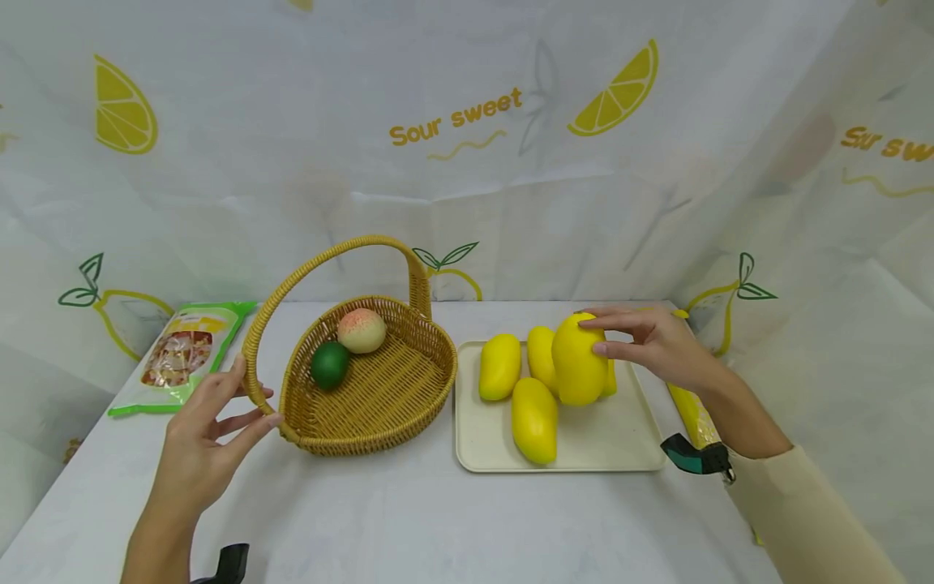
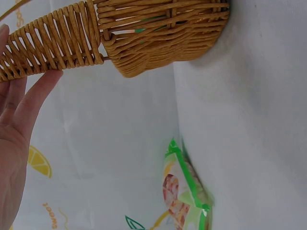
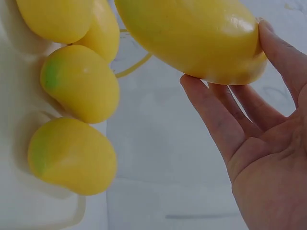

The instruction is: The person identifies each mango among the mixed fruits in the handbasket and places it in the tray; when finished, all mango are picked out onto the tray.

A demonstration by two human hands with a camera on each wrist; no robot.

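In the head view my left hand [image 1: 200, 442] grips the wicker basket's [image 1: 368, 444] tall handle [image 1: 273, 304] near its lower left end; the left wrist view shows fingers and thumb around the woven band. A peach [image 1: 362, 331] and a dark green round fruit [image 1: 331, 365] lie in the basket's left part. My right hand [image 1: 660, 345] holds a yellow mango [image 1: 579, 361] by its upper end, raised over the cream tray [image 1: 606, 454]. In the right wrist view, thumb and fingers pinch this mango [image 3: 196, 38]. Several other mangoes, such as a front one [image 1: 535, 420], rest on the tray.
A green-edged food bag [image 1: 182, 357] lies left of the basket. Beyond the tray's right side is a yellow package [image 1: 691, 414], partly hidden by the right arm. A white cloth with lemon prints [image 1: 467, 203] hangs behind the white-covered table [image 1: 409, 519].
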